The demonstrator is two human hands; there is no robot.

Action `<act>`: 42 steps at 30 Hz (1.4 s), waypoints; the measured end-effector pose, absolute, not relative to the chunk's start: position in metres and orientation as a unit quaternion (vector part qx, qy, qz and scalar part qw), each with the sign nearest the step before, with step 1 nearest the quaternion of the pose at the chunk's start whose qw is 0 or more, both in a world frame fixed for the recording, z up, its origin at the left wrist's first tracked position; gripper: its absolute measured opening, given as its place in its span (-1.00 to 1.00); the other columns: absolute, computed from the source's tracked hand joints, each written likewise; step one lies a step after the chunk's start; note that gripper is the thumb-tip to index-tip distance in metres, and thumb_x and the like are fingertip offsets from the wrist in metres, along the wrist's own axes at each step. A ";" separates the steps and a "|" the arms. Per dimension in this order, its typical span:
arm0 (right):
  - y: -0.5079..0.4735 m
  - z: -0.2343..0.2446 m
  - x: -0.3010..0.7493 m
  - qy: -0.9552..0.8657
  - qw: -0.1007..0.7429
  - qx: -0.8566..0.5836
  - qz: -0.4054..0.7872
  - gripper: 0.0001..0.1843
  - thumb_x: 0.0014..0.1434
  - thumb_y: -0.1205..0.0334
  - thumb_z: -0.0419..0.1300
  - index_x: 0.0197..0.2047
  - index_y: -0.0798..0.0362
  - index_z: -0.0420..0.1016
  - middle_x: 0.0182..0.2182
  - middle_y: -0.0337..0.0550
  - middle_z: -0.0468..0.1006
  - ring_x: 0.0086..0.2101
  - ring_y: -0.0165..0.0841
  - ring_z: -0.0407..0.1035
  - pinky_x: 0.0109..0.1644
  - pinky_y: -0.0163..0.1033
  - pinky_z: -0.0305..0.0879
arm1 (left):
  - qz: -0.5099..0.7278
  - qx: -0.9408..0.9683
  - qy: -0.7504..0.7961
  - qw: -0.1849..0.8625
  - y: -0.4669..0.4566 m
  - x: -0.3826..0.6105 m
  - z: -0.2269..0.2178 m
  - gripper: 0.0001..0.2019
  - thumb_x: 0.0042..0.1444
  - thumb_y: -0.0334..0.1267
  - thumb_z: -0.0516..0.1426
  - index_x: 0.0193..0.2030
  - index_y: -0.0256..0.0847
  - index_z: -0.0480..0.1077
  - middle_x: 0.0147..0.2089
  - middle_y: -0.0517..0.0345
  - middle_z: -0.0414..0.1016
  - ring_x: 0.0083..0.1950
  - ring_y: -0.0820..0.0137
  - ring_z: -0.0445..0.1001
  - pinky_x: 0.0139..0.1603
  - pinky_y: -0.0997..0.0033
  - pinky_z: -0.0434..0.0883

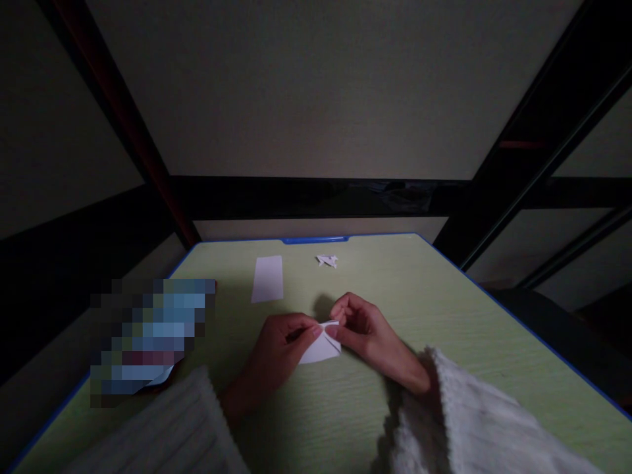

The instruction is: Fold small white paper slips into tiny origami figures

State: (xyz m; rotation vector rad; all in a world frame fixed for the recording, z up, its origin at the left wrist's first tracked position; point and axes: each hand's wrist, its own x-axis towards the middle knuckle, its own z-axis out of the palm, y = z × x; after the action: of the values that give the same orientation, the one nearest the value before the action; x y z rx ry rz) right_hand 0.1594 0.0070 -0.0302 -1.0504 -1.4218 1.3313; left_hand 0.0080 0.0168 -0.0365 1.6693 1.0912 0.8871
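A partly folded piece of white paper (320, 350) is held up between my two hands, just over the light green table. My left hand (277, 343) pinches its upper edge between thumb and fingers. On the other side, my right hand (371, 337) has its thumb pressed on the paper's upper right part, where a folded flap and a dark crease show. The right fingers curl behind the paper and are partly hidden. Both thumbs lie close together near the top middle of the sheet.
Beyond my hands lie a flat white paper rectangle (268, 279) and a small folded paper figure (326, 261). A blurred-out device with a bright surface (158, 336) rests at the left. The table (444, 309) has a blue rim; pale panels with dark frames stand behind it.
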 end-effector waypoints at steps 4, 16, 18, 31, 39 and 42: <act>0.007 -0.031 0.158 -0.533 0.440 -0.427 0.583 -0.76 -0.14 0.17 0.20 -0.54 0.16 0.25 -0.66 -0.36 0.19 -0.61 -0.56 0.05 -0.54 -0.40 -0.05 | 0.383 0.684 0.452 0.426 0.017 0.008 -0.036 -0.81 -0.09 -0.29 0.04 -0.60 -0.33 0.37 -0.64 0.23 0.29 -0.57 0.53 0.20 -0.58 0.60 0.14; 0.003 -0.031 0.153 -0.499 0.493 -0.447 0.556 -0.75 -0.14 0.15 0.16 -0.62 0.17 0.30 -0.69 -0.31 0.24 -0.63 -0.54 0.05 -0.55 -0.38 -0.06 | 0.400 0.709 0.457 0.358 0.010 0.008 -0.028 -0.79 -0.09 -0.30 0.04 -0.63 -0.33 0.37 -0.66 0.20 0.33 -0.58 0.51 0.25 -0.57 0.59 0.18; 0.003 -0.031 0.154 -0.520 0.488 -0.455 0.533 -0.75 -0.10 0.16 0.12 -0.63 0.16 0.28 -0.69 -0.33 0.19 -0.62 -0.54 0.03 -0.55 -0.39 -0.07 | 0.395 0.707 0.454 0.370 0.011 0.008 -0.030 -0.78 -0.08 -0.29 0.03 -0.63 -0.33 0.37 -0.66 0.22 0.31 -0.58 0.51 0.23 -0.57 0.59 0.17; -0.001 -0.030 0.155 -0.643 0.402 -0.508 0.407 -0.71 0.09 0.15 -0.05 -0.59 0.10 0.12 -0.66 -0.36 0.09 -0.60 -0.53 0.00 -0.57 -0.41 -0.06 | 0.370 0.695 0.454 0.418 0.012 0.008 -0.035 -0.78 -0.10 -0.27 0.04 -0.67 -0.31 0.30 -0.69 0.28 0.20 -0.60 0.54 0.16 -0.59 0.58 0.11; 0.003 -0.035 0.159 -0.666 0.388 -0.450 0.451 -0.78 0.06 0.15 -0.01 -0.51 0.10 0.17 -0.60 -0.32 0.14 -0.54 -0.50 0.04 -0.50 -0.39 0.00 | 0.428 0.603 0.496 0.456 0.017 0.006 -0.032 -0.83 -0.18 -0.28 0.09 -0.69 -0.30 0.32 -0.69 0.29 0.24 -0.60 0.53 0.16 -0.59 0.57 0.11; 0.004 -0.036 0.160 -0.655 0.397 -0.456 0.453 -0.79 0.05 0.17 0.01 -0.53 0.09 0.16 -0.61 -0.31 0.14 -0.55 -0.50 0.03 -0.50 -0.38 -0.02 | 0.433 0.577 0.496 0.483 0.017 0.007 -0.032 -0.83 -0.21 -0.28 0.11 -0.70 -0.30 0.32 -0.70 0.29 0.24 -0.61 0.54 0.16 -0.60 0.56 0.10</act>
State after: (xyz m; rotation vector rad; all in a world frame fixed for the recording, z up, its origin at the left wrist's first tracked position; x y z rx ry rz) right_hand 0.1598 0.0043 -0.0365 -1.1562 -1.6594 1.1469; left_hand 0.0067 0.0172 -0.0316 1.4057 1.2088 1.0560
